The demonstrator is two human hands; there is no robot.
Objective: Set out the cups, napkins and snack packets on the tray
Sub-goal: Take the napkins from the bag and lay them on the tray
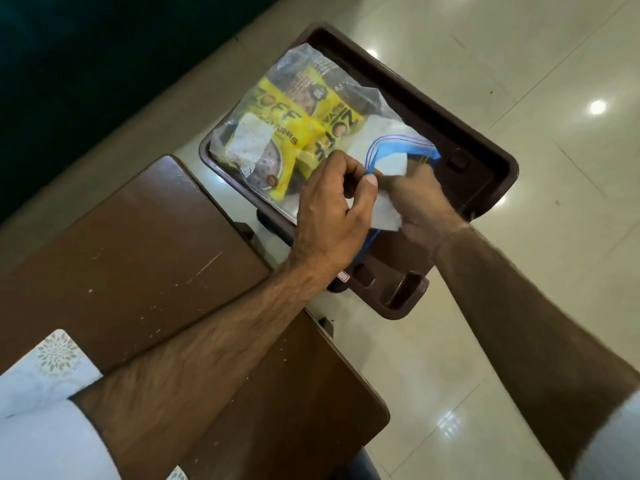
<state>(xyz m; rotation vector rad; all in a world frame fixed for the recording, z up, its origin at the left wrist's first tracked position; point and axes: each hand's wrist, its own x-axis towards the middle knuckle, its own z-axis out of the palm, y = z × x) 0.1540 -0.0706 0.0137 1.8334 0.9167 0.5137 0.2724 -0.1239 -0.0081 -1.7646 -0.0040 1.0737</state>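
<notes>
A dark brown rectangular plastic tray (pixel 485 140) carries a clear zip-top plastic bag (pixel 294 81) holding yellow snack packets (pixel 287 123), which lie toward 11 o'clock on the tray, and white paper napkins (pixel 388 161) at the bag's open blue-striped mouth toward 4 o'clock. The left hand (pixel 329 216) has its grip pinched on the blue zip edge of the bag, while the right hand (pixel 422 199) has its grip closed on a white napkin at the mouth. A scuffed brown wooden counter (pixel 138 244) lies at 8 o'clock from the tray, above a pale glossy tiled floor (pixel 554 64).
</notes>
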